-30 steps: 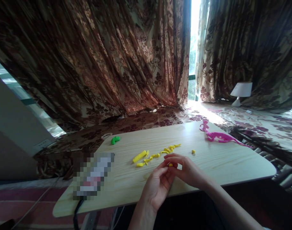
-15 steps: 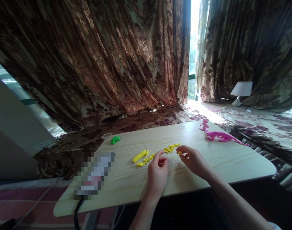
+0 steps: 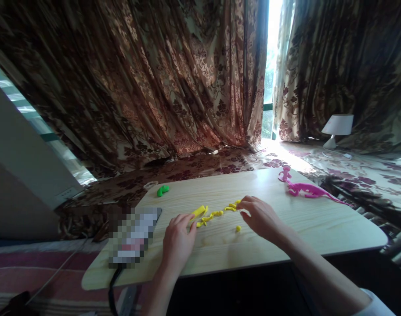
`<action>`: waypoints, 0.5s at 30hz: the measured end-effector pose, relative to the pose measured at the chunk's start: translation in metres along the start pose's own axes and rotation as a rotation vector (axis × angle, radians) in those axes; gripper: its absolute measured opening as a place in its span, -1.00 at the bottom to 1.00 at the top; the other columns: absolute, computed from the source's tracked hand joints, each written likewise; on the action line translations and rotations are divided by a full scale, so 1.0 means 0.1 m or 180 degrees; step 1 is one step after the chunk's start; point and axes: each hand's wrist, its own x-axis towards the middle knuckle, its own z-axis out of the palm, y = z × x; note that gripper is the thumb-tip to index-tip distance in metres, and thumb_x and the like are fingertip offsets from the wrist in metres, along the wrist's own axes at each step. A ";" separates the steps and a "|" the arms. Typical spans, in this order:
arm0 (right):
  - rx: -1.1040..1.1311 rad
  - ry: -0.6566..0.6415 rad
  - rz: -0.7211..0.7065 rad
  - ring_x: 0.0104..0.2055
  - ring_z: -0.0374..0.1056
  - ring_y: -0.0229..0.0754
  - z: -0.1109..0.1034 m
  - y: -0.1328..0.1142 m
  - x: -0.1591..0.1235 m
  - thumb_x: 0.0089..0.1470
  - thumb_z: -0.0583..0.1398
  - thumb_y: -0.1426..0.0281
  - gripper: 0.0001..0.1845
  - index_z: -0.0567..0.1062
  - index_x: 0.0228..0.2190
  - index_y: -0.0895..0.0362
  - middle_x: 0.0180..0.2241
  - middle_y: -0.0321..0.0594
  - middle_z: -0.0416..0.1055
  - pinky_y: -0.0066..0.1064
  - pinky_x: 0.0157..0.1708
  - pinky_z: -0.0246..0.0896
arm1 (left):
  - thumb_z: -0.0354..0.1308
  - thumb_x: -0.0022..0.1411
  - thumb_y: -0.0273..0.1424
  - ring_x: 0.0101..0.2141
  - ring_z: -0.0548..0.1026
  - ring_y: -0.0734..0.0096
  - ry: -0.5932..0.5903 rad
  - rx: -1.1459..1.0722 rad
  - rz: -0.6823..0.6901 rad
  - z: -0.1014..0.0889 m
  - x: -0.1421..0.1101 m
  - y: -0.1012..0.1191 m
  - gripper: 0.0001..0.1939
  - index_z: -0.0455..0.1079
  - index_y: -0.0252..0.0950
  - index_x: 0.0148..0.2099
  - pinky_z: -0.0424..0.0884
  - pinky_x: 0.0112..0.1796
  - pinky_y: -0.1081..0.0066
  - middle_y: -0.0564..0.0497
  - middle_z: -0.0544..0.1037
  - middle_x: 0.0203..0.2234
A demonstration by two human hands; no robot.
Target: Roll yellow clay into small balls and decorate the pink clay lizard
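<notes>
Several yellow clay strips (image 3: 209, 214) lie in a row on the pale wooden table (image 3: 319, 228). My left hand (image 3: 178, 239) rests on the table with its fingers stretched out, fingertips just short of the thick yellow strip (image 3: 198, 212) at the row's left end. My right hand (image 3: 261, 217) hovers low over the table, fingers bent and apart, tips at the right end of the row (image 3: 233, 204). A small yellow clay ball (image 3: 238, 228) lies loose just left of my right hand. Neither hand holds anything.
A green clay lump (image 3: 162, 190) sits at the table's far left corner. A pink clay figure (image 3: 302, 189) lies at the far right. A blurred flat object (image 3: 134, 237) with a cable rests at the left edge. A white lamp (image 3: 337, 127) stands beyond, before the curtains.
My right hand let go of the small yellow ball, which now lies on the table. My left hand moved left and down towards the thick strip. The view shifted slightly.
</notes>
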 end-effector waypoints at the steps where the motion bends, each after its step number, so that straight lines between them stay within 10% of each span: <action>1: -0.0014 -0.0049 -0.0098 -0.18 0.28 -0.17 0.05 -0.12 0.10 0.02 0.06 0.51 -0.72 0.50 -0.27 0.06 -0.26 -0.21 0.41 -0.42 -0.20 0.10 | 0.07 0.11 -0.44 -0.18 0.38 0.15 -0.0031 0.0063 0.0016 -0.03 0.00 -0.06 -0.80 0.46 -0.26 -0.21 0.24 -0.09 0.19 -0.09 0.50 -0.26; 9: -0.0099 -0.0369 -0.0471 -0.20 0.26 -0.06 0.62 -0.70 0.60 -0.05 0.13 0.52 -0.84 0.53 -0.48 0.18 -0.33 -0.06 0.40 -0.29 -0.21 0.08 | 0.12 0.05 -0.46 -0.25 0.37 0.20 -0.0211 0.0046 -0.0008 0.01 -0.02 -0.10 -0.79 0.49 -0.20 -0.24 0.27 -0.17 0.25 -0.04 0.50 -0.38; 15: 0.0536 -0.0185 -0.0153 -0.22 0.29 -0.10 0.49 -0.64 0.43 -0.06 0.11 0.55 -0.81 0.50 -0.39 0.16 -0.34 -0.11 0.44 -0.32 -0.20 0.07 | 0.12 0.03 -0.45 -0.28 0.40 0.25 -0.0110 -0.0492 -0.0399 -0.02 -0.07 -0.15 -0.91 0.44 -0.23 -0.39 0.27 -0.19 0.29 -0.02 0.47 -0.39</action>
